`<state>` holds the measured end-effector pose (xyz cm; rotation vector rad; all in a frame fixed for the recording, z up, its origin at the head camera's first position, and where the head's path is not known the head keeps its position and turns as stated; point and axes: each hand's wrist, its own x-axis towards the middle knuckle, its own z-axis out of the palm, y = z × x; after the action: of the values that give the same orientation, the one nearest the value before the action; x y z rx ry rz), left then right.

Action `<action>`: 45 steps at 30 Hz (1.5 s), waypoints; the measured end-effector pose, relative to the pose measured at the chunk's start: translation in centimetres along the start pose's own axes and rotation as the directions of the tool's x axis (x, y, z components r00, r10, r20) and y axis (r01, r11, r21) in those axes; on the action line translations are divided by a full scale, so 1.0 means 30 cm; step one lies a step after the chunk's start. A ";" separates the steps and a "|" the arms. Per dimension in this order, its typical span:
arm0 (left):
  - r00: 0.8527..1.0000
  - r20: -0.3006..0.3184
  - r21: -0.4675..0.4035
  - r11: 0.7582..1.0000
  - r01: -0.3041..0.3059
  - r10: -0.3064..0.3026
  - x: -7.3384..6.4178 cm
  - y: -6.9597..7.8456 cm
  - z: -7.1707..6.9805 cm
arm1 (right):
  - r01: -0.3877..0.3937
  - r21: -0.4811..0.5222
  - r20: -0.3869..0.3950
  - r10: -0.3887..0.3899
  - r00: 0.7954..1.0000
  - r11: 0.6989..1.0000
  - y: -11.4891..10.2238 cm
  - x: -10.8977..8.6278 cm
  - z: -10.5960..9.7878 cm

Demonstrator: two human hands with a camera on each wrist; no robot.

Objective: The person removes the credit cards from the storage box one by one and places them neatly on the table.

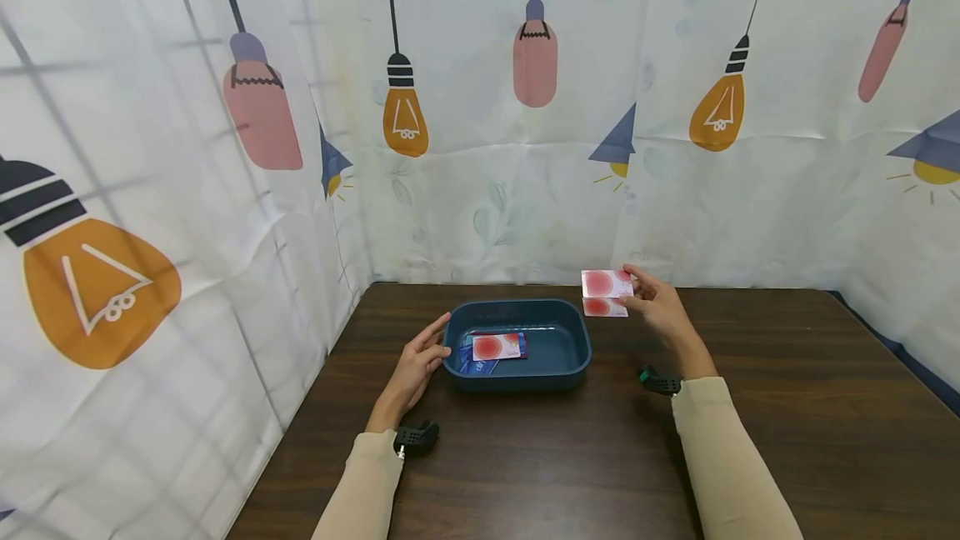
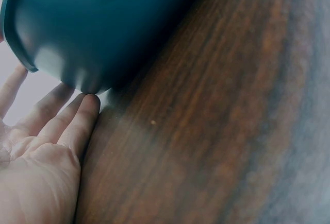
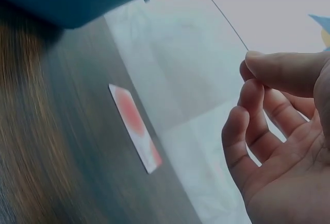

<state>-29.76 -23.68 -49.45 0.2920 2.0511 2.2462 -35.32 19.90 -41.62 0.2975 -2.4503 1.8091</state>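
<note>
A white card with a red-pink circle (image 1: 604,283) is pinched between the thumb and fingers of my right hand (image 1: 654,305), right of the bin. The right wrist view shows this held card (image 3: 221,15) edge-on as a thin line. A second card of the same pattern (image 3: 133,126) lies on the table just below it. My left hand (image 1: 414,367) is at the left end of the dark teal bin (image 1: 513,382), its extended fingertips against the outer wall (image 2: 103,33). Inside the bin, a red-and-white card (image 1: 497,347) overlaps blue cards (image 1: 474,367).
The bin stands on a dark wood-grain table (image 1: 555,465). A white curtain printed with lamps and bulbs (image 1: 480,215) hangs along the table's back edge and left side. Each wrist wears a black band (image 1: 417,437).
</note>
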 end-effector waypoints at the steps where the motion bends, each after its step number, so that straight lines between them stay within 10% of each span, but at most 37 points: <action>1: 1.000 0.001 0.000 1.000 -0.001 0.001 0.000 -0.001 0.000 | -0.004 -0.001 0.001 0.004 1.000 1.000 -0.012 -0.010 -0.005; 18: 1.000 -0.002 0.001 1.000 -0.005 0.005 -0.003 0.002 0.001 | -0.034 -0.069 -0.018 0.033 0.999 0.997 0.168 0.009 -0.101; 45: 1.000 -0.007 0.004 1.000 -0.007 0.007 0.001 -0.004 -0.002 | -0.085 0.006 -0.016 0.085 0.996 0.996 0.243 -0.027 -0.146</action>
<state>-29.80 -23.72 -49.56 0.2924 2.0611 2.2514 -36.23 26.22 -47.28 0.1798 -2.4837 1.8431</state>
